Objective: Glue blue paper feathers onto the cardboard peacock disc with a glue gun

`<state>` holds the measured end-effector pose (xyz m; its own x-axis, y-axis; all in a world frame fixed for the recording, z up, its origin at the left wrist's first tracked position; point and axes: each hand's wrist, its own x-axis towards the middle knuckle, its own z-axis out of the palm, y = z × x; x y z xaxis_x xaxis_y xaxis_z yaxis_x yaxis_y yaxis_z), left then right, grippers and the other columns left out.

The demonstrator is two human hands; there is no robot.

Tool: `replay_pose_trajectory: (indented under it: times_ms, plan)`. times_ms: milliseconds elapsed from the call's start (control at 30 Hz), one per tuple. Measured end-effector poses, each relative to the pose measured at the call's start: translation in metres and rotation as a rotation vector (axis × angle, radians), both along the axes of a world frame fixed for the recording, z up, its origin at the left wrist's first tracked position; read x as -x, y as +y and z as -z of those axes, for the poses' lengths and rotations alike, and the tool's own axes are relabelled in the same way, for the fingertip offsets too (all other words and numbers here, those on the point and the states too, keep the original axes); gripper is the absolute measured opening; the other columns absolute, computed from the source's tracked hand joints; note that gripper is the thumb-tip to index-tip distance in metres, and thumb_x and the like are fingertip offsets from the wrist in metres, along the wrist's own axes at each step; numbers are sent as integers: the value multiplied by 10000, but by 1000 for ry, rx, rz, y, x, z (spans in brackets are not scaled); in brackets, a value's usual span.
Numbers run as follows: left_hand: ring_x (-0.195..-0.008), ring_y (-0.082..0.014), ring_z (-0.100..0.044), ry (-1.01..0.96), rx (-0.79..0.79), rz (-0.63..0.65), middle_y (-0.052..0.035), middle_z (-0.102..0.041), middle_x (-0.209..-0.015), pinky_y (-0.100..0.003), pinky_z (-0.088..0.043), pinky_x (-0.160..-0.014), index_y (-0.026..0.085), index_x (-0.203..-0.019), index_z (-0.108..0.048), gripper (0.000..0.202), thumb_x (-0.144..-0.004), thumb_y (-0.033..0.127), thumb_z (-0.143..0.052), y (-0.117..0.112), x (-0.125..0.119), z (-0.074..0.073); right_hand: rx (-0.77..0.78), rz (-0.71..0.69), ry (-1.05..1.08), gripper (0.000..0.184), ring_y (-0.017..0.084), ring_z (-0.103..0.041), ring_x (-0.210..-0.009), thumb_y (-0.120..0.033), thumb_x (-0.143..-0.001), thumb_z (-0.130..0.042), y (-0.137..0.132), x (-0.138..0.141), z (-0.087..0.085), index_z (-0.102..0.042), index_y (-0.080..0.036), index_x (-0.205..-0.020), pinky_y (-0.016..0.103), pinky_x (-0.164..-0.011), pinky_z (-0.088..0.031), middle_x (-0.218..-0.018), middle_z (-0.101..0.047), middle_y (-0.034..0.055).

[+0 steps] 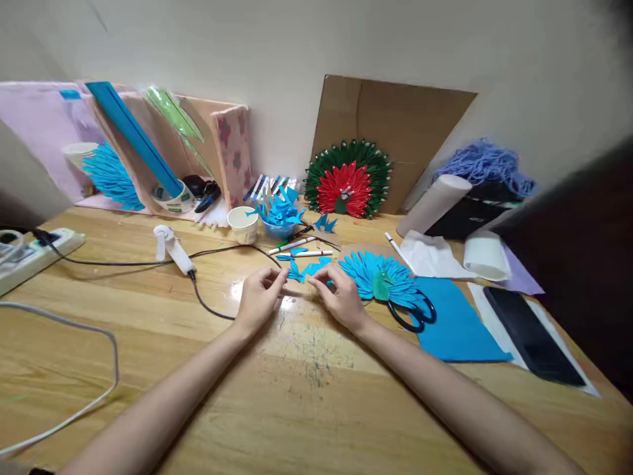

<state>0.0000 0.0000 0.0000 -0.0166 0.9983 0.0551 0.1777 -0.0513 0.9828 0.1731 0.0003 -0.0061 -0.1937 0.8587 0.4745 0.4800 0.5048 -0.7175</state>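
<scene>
Left hand point(260, 298) and right hand point(342, 301) curl beside the blue paper bits point(307, 269). Can't tell if either grips 1. A sloppy nudge could crumple them.

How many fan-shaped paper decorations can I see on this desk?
3: a red-and-green fan leaning on the cardboard at the back, a blue fan lying flat by the right hand, and a second blue fan at far left, partly hidden.

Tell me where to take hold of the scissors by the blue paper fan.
Take the scissors by their dark handle loops, from the near right. The loops lie flat and exposed; the blades seem tucked under the blue paper fan, which a far-side reach might crush.
</scene>
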Motion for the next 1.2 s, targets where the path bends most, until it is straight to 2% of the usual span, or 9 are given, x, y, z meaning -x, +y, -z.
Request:
replay_pose_trajectory:
  times_ms: [200,500,667,900,1067,1200]
  plan:
    - [-538,-110,-518,7,2,-55,-2,-583,-594,-197,-390,-508,138,-670,-595,305,-743,433,-581,2,2,1,15,106,95,95,157,-550,-751,-258,-852,-513,0,-4,2,-567,-191,-811,279,-677,-439,-792,-594,31]
    - [-611,-131,-586,-15,-23,20,-9,-611,-650,-206,-433,-565,140,-679,-602,290,-743,422,-591,0,2,2,36,-14,56,80,140,-556,-699,-259,-825,-567,-2,-4,-1,-617,-199,-835,270,-640,-455,-817,-629,36]
    - [-596,-152,-624,-76,8,89,-2,-589,-665,-210,-447,-525,151,-695,-570,260,-751,404,-585,-3,0,1,41,-34,46,85,144,-557,-703,-266,-802,-601,-2,-4,-2,-626,-196,-844,274,-633,-463,-817,-628,43]
    - [-601,-129,-576,-20,-29,22,-13,-602,-654,-200,-430,-551,140,-683,-598,265,-753,396,-585,-1,2,1,37,-40,55,88,134,-548,-679,-270,-791,-615,-3,-3,-3,-622,-195,-838,270,-627,-457,-812,-624,35]
    - [-609,-125,-556,-5,-23,-5,-20,-617,-658,-199,-421,-559,137,-692,-613,262,-750,391,-586,0,2,2,28,-3,56,87,132,-537,-630,-257,-770,-639,-3,-2,-2,-601,-192,-728,266,-597,-439,-710,-607,14]
    - [-605,-123,-553,-7,-27,-3,-20,-611,-656,-200,-420,-556,136,-688,-607,263,-752,390,-585,0,2,2,4,-15,37,68,155,-573,-692,-215,-788,-615,-2,-3,-1,-618,-203,-721,290,-657,-446,-724,-639,18]
